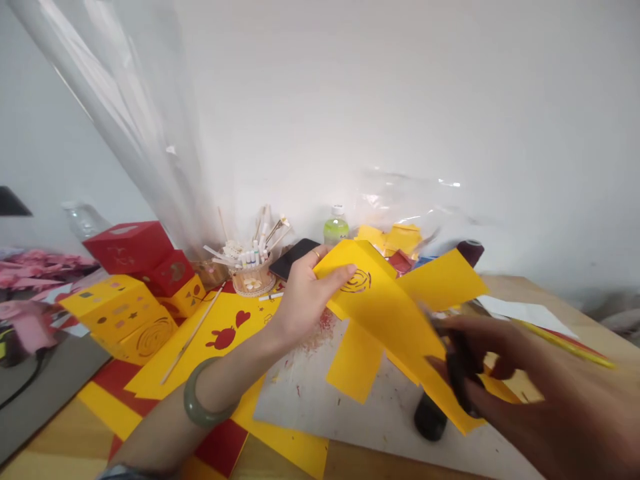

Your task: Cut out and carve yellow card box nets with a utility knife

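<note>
**Left hand (pixel 313 293) is gripping a yellow paper piece (pixel 380 313) while right hand (pixel 530 387) is holding scissors (pixel 463 370)**

The yellow paper piece is being held above a pale board (pixel 310 407) and is serving here as the clock's centre, with twelve pointing to the wall (pixel 400 100). One flap is sticking out toward two o'clock, another toward seven. Near its upper end a spiral (pixel 356 281) is showing as cut lines.

The left hand is reaching in from between nine and ten o'clock, closed on the paper, its thumb pressing beside the spiral. A green bangle (pixel 207 393) is circling that wrist.

The right hand, at four o'clock, is curling round the black handles of the scissors, close to the paper's edge. Blur is hiding how far the blades are standing apart and whether they are touching the paper.

At five o'clock a black object (pixel 430 417) is resting on the board. A yellow pencil (pixel 567 345) is lying at three o'clock, beyond the right hand. At eleven a bottle of green liquid (pixel 336 227) is standing near the wall. Between nine and ten, a basket (pixel 253 283) is holding markers (pixel 255 256) and brushes (pixel 275 230). At nine, a yellow sheet (pixel 195 357) is bearing a red rabbit (pixel 221 338) and a red heart (pixel 243 318); farther out, a patterned yellow box (pixel 113 310) is sitting beside red boxes (pixel 131 248).
</note>
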### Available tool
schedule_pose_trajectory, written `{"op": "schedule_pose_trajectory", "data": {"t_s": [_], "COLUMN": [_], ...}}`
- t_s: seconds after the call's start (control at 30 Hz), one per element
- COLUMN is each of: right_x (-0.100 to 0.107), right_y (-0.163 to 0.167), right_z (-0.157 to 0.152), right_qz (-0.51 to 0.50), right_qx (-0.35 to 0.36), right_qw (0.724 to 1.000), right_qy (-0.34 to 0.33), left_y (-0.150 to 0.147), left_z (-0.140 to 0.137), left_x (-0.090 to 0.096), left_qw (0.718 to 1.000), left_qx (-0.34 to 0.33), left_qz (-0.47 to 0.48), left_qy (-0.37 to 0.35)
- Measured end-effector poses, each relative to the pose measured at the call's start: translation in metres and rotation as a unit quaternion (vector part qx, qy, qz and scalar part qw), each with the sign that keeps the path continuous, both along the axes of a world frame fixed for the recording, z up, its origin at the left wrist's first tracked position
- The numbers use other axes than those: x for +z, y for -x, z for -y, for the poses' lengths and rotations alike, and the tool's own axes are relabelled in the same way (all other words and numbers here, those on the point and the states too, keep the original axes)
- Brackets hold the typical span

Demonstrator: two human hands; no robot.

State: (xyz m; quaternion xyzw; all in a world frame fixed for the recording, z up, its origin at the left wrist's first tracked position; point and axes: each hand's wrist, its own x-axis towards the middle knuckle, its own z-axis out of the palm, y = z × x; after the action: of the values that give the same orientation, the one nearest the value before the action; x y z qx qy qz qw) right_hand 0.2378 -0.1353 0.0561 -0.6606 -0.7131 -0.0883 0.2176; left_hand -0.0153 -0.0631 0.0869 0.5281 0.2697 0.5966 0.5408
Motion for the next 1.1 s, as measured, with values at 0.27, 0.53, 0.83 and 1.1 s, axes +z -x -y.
{"op": "schedule_pose_trajectory", "data": {"t_s": [0.27, 0.53, 0.83, 1.1], "right_x": [0.009, 0.009, 0.011, 0.008], "right_y": [0.051, 0.052, 0.054, 0.055], "right_z": [-0.005, -0.002, 0.0, -0.002], "right_qz": [0.105, 0.116, 0.109, 0.108], "right_qx": [0.112, 0.105, 0.106, 0.099], "right_qw": [0.939, 0.933, 0.934, 0.938], "right_qy": [-0.307, -0.324, -0.323, -0.315], "left_y": [-0.007, -0.009, -0.011, -0.013], "left_z": [0.015, 0.016, 0.018, 0.02], "left_x": [-0.006, -0.007, -0.006, -0.005], "left_qw": [1.0, 1.0, 1.0, 0.999], "left_qx": [-0.004, 0.001, -0.001, -0.022], "left_qz": [-0.009, -0.007, -0.004, 0.029], "left_qy": [-0.025, -0.019, -0.006, 0.02]}}
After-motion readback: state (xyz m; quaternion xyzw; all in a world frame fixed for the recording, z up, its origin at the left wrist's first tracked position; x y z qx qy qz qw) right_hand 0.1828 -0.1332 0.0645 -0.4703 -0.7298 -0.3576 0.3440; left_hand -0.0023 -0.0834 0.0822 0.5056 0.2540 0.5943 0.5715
